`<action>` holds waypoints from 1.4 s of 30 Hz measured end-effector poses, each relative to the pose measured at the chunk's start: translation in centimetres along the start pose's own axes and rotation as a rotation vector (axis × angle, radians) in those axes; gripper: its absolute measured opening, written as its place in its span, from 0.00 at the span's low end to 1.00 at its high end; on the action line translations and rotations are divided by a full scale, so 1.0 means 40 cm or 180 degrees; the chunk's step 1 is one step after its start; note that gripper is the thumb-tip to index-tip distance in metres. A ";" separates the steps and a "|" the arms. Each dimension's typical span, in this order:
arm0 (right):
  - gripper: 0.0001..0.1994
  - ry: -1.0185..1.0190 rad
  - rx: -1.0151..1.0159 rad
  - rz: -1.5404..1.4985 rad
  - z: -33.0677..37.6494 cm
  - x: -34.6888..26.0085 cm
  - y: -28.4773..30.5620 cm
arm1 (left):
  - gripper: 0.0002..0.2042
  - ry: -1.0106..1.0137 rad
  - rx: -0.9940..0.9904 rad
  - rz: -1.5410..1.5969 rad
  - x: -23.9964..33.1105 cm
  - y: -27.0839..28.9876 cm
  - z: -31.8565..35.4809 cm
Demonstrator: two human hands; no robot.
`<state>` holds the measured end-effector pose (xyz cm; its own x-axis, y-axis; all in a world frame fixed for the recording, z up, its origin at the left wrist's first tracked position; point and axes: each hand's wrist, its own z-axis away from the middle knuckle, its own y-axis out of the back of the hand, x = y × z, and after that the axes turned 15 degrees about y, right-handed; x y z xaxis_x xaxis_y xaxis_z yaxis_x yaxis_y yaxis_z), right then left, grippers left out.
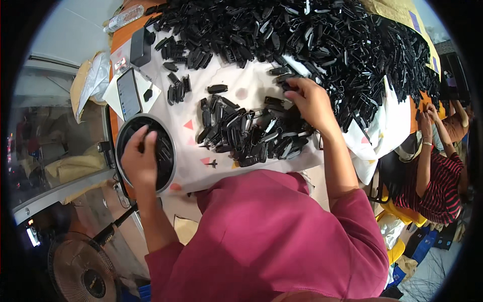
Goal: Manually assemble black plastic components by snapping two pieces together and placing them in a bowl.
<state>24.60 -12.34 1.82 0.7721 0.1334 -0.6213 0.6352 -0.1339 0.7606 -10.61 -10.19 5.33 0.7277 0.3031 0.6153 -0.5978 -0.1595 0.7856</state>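
My left hand is over a round, pale-rimmed bowl with small dark parts inside. Its thumb and forefinger curve close together, and anything between them is too small to make out. At the near edge of the large heap, the thumb and fingers of my right hand close on a black oblong piece, partly hidden by the fingertips. Between my hands lies a smaller pile of black oblong pieces, some with grey edges. A single black piece rests apart, above that pile.
A large heap of black pieces covers the table's far side. To the left are a phone, a black box and a clear bottle. A fan stands lower left. Another person's arm shows at right.
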 end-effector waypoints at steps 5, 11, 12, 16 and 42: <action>0.13 0.0698 -0.0831 0.1015 -0.002 -0.014 -0.072 | 0.19 -0.0659 0.0805 -0.1643 -0.040 0.002 -0.024; 0.12 0.0276 -0.0427 0.0588 -0.006 -0.003 -0.097 | 0.17 -0.2049 -0.0149 -0.0560 0.151 -0.158 -0.019; 0.12 0.0335 0.0137 0.0096 -0.011 -0.002 -0.095 | 0.16 -0.2170 -0.0794 -0.0248 0.193 -0.193 -0.006; 0.10 0.0116 -0.0613 0.0355 0.006 -0.010 -0.047 | 0.14 -0.3078 -0.1803 -0.0417 0.268 -0.397 -0.010; 0.08 -0.0267 0.0808 -0.4404 0.016 -0.151 0.033 | 0.14 -0.1746 -0.2269 0.1837 0.294 -0.236 0.060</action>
<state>20.78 -13.95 6.47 -0.4776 0.2441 -0.8440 0.8495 -0.1167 -0.5144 4.40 -7.38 5.29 0.2175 -0.1351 0.9667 -0.8296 0.4962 0.2560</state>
